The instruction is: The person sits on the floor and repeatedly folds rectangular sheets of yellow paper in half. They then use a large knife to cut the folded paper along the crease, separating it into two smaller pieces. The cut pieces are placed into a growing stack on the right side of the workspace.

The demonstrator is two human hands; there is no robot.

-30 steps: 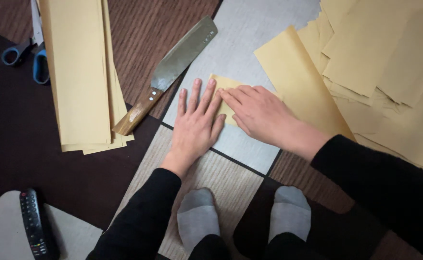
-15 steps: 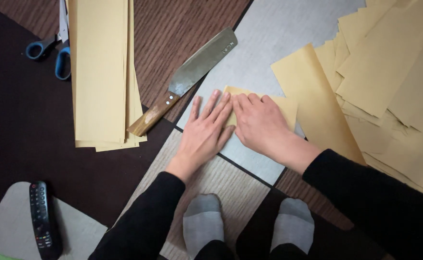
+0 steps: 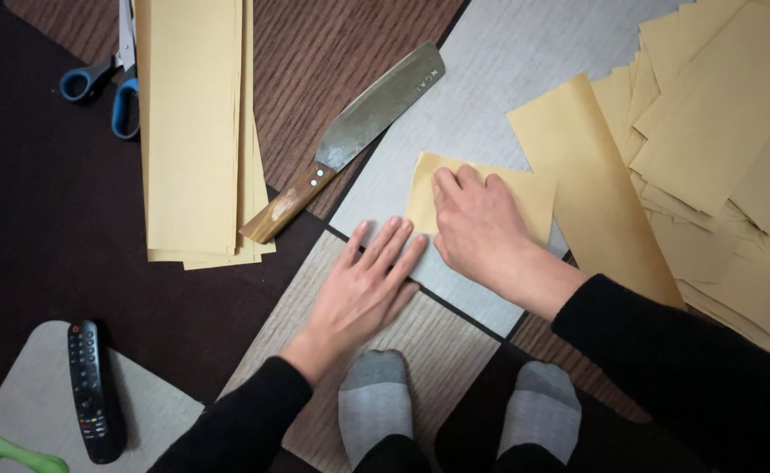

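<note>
The right hand [image 3: 477,228] presses flat on a folded yellow sheet [image 3: 525,197]; the left hand [image 3: 367,285] lies open beside it, holding nothing; many sheets [image 3: 717,131] remain unfolded.

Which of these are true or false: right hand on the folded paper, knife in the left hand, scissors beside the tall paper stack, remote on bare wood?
1. The right hand presses on the folded yellow paper. True.
2. The left hand holds the knife. False: it lies flat on the floor panel, and the knife lies apart.
3. The scissors lie beside the tall paper stack. True.
4. The remote lies on bare wood. False: it rests on a grey mat.
</note>
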